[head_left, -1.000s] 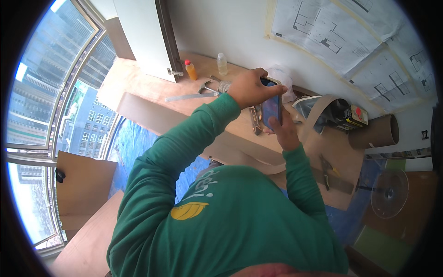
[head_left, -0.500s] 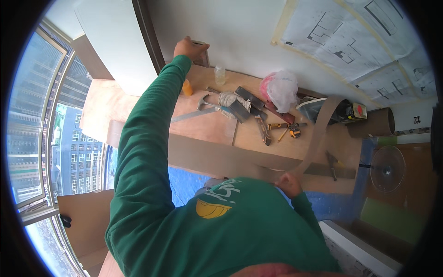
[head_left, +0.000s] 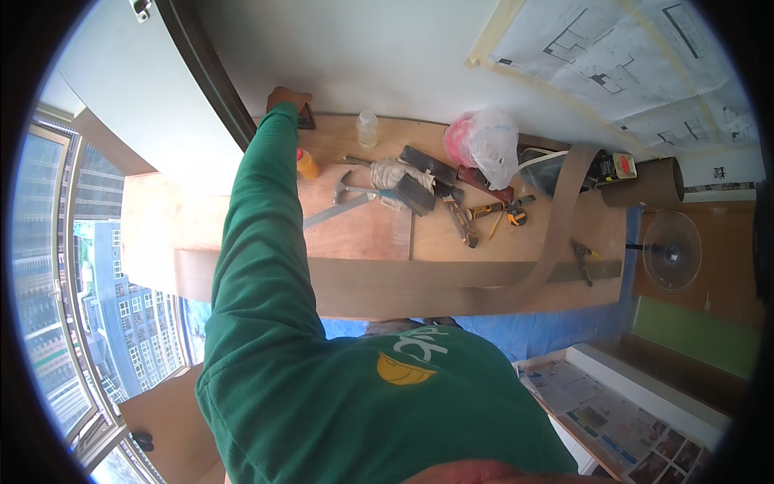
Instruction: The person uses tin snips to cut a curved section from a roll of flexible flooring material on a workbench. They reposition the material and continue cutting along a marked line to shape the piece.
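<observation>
My left arm reaches far forward to the back of the wooden worktop (head_left: pixel 355 242). My left hand (head_left: pixel 288 99) is closed at the foot of the wall, on a flat, dark-edged rectangular thing (head_left: pixel 306 118) that is mostly hidden behind it. Nearest to that hand are an orange bottle with a red cap (head_left: pixel 306 164) and a clear jar (head_left: pixel 367 129). My right hand is out of sight. A long brown strip (head_left: pixel 387 278) lies along the worktop's near edge, and its right end curls up in a loop (head_left: pixel 564 218).
Mid-worktop lie a claw hammer (head_left: pixel 343 189), gloves (head_left: pixel 395 173), a tape measure (head_left: pixel 516 216), a pencil (head_left: pixel 496 224) and a plastic bag (head_left: pixel 493 145). Pliers (head_left: pixel 582 262) rest at the right. A fan (head_left: pixel 672 252) stands beyond the right end; a white panel (head_left: pixel 137 97) rises at the left.
My left hand has moved left and down to the worktop's back edge with the rectangular thing. My right hand has left the view, and the strip now lies flatter along the edge.
</observation>
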